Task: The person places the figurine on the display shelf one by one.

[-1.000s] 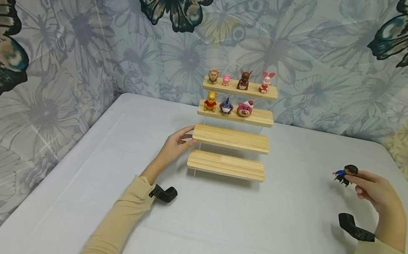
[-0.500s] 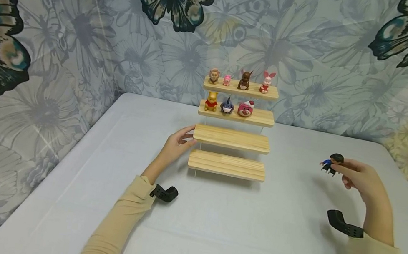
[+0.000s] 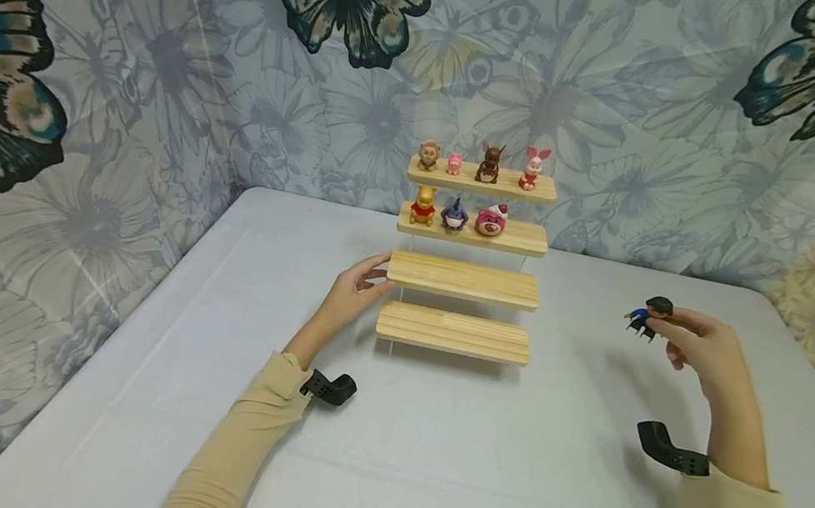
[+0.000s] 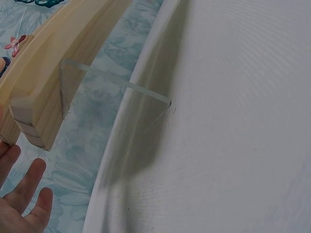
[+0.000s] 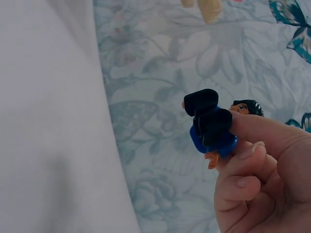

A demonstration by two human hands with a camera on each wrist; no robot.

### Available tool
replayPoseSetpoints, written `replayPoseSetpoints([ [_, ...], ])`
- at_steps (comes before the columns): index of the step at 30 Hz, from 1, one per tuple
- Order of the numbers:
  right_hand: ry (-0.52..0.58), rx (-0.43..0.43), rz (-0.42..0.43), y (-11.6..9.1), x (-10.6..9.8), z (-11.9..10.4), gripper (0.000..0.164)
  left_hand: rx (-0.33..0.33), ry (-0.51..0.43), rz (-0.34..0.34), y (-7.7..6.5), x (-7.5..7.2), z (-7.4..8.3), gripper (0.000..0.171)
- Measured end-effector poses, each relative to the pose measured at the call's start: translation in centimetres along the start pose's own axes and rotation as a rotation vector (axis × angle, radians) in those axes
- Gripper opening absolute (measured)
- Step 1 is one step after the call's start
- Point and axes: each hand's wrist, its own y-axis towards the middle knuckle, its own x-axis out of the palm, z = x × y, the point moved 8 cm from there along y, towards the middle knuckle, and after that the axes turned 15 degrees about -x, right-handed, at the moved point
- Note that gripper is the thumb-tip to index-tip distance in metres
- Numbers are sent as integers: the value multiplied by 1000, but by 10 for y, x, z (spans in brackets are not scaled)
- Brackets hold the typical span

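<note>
My right hand [image 3: 702, 346] pinches a small toy figure [image 3: 640, 321] with dark hair, a blue top and black legs, held up over the right of the table. In the right wrist view, the toy figure's black legs [image 5: 209, 114] face the camera, and thumb and fingers grip it near the head. At the left end of a four-tier wooden display stand [image 3: 461, 278], my left hand [image 3: 350, 294] holds the end of the second board from the bottom between thumb and fingers. The left wrist view shows its other fingers [image 4: 31, 182] apart from the wood.
On the top tier stand several animal figurines, among them a brown one [image 3: 489, 164] and a pink-eared one [image 3: 534, 169]. The tier below bears a yellow bear [image 3: 423, 206], a blue-grey donkey [image 3: 455, 215] and a pink bear head [image 3: 491, 221]. A white cloth [image 3: 474, 463] covers the table.
My right hand has moved left and slightly up with the toy figure, closer to the stand. My left hand has stayed at the board's end.
</note>
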Motion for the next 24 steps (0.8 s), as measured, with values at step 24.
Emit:
replayPoseSetpoints([
  [24, 150, -154, 33, 4, 29, -67, 10, -6, 74, 23, -1, -2, 0, 47],
])
